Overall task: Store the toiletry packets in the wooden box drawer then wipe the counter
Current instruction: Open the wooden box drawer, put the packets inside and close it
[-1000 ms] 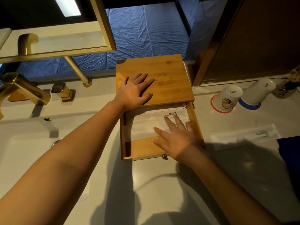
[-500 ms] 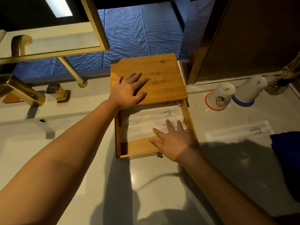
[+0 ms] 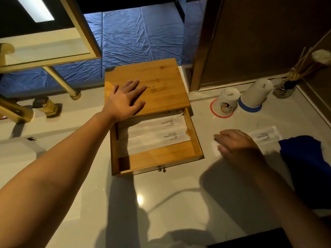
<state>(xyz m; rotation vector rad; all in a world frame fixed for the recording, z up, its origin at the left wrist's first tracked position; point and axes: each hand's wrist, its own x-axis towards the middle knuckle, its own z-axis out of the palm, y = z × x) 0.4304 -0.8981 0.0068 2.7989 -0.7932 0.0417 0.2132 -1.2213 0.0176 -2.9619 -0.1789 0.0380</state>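
Two white "BRUSHING TEETH" paper packets [image 3: 154, 132] lay in the open bamboo drawer [image 3: 161, 154], below the flat, empty left hand [image 3: 123, 102]. A third packet [image 3: 265, 136] lay under the blurred, spread right hand [image 3: 236, 145]. Two upturned cups [image 3: 228, 102] stood beyond on the glossy white bench [image 3: 161, 203].

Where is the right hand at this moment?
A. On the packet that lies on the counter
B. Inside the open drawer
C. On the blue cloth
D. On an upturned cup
A: the right hand lies over the packet on the counter, right of the drawer.
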